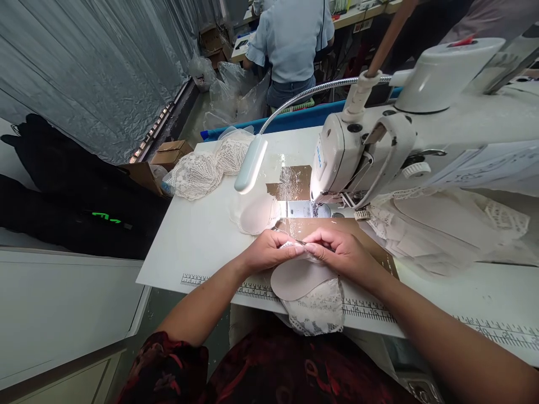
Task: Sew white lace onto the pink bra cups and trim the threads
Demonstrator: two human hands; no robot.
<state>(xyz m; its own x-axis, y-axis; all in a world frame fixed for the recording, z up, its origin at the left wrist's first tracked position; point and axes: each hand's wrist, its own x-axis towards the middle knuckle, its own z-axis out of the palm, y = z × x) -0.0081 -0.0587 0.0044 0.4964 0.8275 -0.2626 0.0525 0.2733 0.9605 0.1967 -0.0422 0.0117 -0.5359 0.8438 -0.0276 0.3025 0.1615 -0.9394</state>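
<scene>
My left hand [275,249] and my right hand [337,249] meet thumb to thumb in front of the sewing machine [337,157]. Both are closed in a pinch on the top edge of a lace-trimmed bra cup [301,279]. Its smooth pale pad faces up, and a patterned lace piece [315,308] hangs from it over the table's front edge. Just beyond my left hand lies another pale cup [256,214] with a lace rim, left of the needle area. What sits right between my fingertips is partly hidden.
A lamp [251,165] on a bendy arm hangs left of the machine head. Lace cups [202,171] lie at the table's far left, and a pile of pale pads and lace [446,224] at the right. A ruler strip [366,310] runs along the front. Beyond, a person [292,45] sits facing away.
</scene>
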